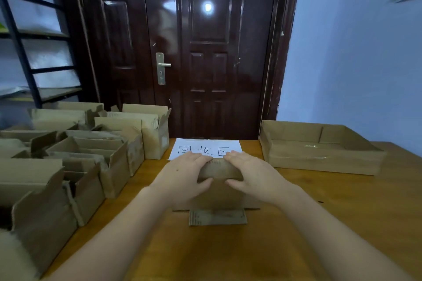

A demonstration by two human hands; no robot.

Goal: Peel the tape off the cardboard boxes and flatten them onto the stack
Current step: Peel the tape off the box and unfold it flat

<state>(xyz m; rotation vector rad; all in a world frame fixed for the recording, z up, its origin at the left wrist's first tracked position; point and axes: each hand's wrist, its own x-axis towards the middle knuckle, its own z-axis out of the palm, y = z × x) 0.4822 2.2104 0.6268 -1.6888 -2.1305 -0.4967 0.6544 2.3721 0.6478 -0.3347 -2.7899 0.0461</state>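
A small cardboard box (219, 191) stands on the wooden table (342, 201) in front of me, with a flap (218, 217) lying flat toward me. My left hand (182, 175) grips its top left side, fingers over the far edge and thumb on the near face. On the top right, my right hand (253, 175) holds it the same way. Just behind the box lies a white paper sign (205, 146) with handwritten characters. No tape is visible on the box from here.
Several open cardboard boxes (91, 159) crowd the left side of the table. A wide, shallow cardboard tray (319, 155) sits at the back right. A dark door (205, 52) stands behind the table and a black shelf rack (34, 52) at the left.
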